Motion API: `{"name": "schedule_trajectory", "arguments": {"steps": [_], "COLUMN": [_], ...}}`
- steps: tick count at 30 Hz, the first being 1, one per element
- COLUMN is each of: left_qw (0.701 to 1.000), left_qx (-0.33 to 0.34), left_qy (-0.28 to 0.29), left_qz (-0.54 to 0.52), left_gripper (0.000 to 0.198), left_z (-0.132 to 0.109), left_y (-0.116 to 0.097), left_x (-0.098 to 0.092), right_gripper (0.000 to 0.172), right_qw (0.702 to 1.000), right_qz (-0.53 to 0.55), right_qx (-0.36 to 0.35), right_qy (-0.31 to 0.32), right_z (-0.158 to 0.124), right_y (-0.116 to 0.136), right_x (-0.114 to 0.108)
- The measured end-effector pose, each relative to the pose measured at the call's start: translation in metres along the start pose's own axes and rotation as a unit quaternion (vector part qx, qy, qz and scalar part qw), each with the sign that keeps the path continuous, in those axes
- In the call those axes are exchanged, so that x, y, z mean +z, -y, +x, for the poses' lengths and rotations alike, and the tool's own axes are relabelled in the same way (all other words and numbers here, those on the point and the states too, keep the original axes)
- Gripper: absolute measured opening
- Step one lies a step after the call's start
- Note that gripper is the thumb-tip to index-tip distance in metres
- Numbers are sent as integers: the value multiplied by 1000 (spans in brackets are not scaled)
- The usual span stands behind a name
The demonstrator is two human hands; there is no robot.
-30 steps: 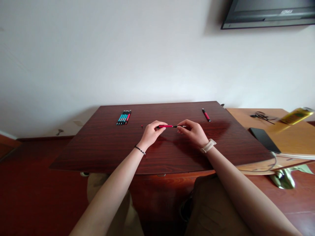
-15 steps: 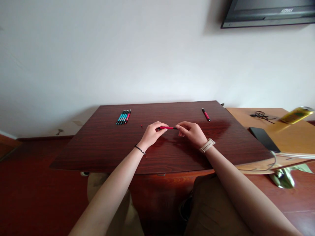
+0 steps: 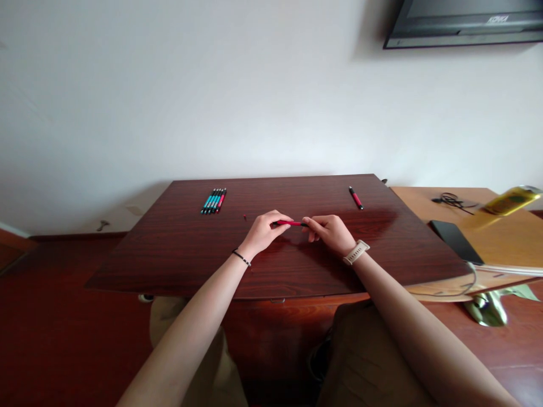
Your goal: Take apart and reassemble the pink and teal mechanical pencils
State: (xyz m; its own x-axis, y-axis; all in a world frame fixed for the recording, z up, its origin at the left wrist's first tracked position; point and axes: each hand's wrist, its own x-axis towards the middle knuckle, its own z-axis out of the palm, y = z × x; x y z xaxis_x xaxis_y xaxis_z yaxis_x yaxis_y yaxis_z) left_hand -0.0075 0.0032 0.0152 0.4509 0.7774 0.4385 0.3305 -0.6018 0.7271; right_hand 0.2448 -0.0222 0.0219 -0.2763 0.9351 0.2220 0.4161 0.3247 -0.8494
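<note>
Red pen (image 3: 295, 223) runs left to right, nearly level.

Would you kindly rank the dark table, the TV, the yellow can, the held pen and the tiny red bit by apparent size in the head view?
Largest to smallest:
1. Table
2. TV, cut off by the frame
3. Can
4. Held pen, partly covered
5. Red bit

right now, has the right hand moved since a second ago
Yes: the right hand shifted slightly left and toward the near edge of the table, judged against the lone red pen.
</note>
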Motion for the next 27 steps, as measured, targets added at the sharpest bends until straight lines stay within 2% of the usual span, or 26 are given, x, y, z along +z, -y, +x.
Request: {"name": "schedule_trajectory", "arguments": {"steps": [2, 4, 8, 10, 14, 17, 20, 23, 27], "left_qw": [1000, 1000, 998, 998, 999, 998, 999, 999, 999], "left_qx": [-2, -13, -32, -33, -27, -28, -27, -23, -27], "left_qy": [-6, -20, -50, -54, -45, -47, -45, -36, -41], "left_qz": [7, 16, 21, 17, 8, 8, 7, 3, 4], "left_gripper": [18, 18, 18, 17, 19, 19, 19, 20, 19], "left_z": [0, 1, 1, 1, 1, 1, 1, 1, 1], "left_y": [0, 1, 2, 2, 1, 1, 2, 1, -1], "left_x": [1, 1, -1, -2, -2, -2, -2, -2, -2], "right_gripper": [55, 47, 46, 41, 53, 43, 42, 53, 43], "right_qw": [1000, 1000, 997, 998, 999, 998, 998, 1000, 998], "right_qz": [10, 11, -12, -11, 22, 23, 12, 17, 12], "right_qx": [13, 4, -24, -22, 12, -5, -16, 6, -20], "right_qy": [2, -23, -66, -59, -29, -54, -52, -23, -56], "right_z": [0, 1, 2, 2, 2, 2, 3, 3, 2], "right_y": [0, 0, -2, -4, -5, -4, -3, -3, -3], "right_x": [0, -2, -8, -9, -8, -7, -7, -7, -7]}}
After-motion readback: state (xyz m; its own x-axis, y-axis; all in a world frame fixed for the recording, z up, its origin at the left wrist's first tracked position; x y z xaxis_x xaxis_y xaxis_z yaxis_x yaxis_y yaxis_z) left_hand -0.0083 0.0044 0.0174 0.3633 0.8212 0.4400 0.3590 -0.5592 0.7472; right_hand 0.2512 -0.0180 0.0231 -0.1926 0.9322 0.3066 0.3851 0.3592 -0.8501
